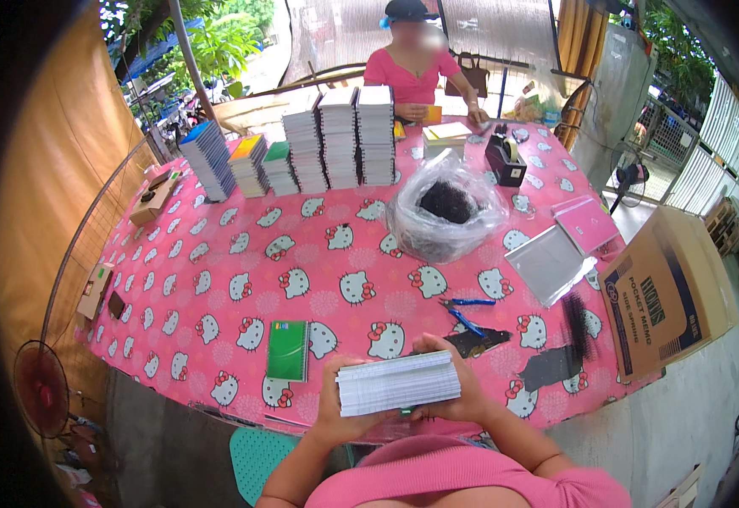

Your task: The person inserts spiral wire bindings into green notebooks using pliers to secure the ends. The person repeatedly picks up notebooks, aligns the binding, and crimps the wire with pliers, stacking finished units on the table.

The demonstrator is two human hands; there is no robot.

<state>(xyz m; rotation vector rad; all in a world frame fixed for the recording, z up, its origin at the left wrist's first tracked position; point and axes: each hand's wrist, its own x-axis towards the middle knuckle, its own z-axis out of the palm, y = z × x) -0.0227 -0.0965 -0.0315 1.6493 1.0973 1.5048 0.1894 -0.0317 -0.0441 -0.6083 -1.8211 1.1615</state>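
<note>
Between my two hands, at the table's near edge, is a thick stack of small notebooks (399,385), its white page edges facing up. My left hand (329,402) is closed round the left end, and my right hand (467,391) grips the right end. A bit of green shows beneath the stack; the rest of the covers is hidden. To the left of my left hand lies a single green spiral notebook (288,351). Beyond my right hand are blue-handled pliers (468,313), black sheets (547,367) and a bundle of black wire coils (577,330).
On the pink patterned tablecloth (200,317), tall stacks of spiral notebooks (340,140) stand far left. A plastic bag (416,233) holds black coils. A tape dispenser (506,165), clear sheets (547,262) and a cardboard box (670,292) are right. A person (412,76) sits opposite, handling small items.
</note>
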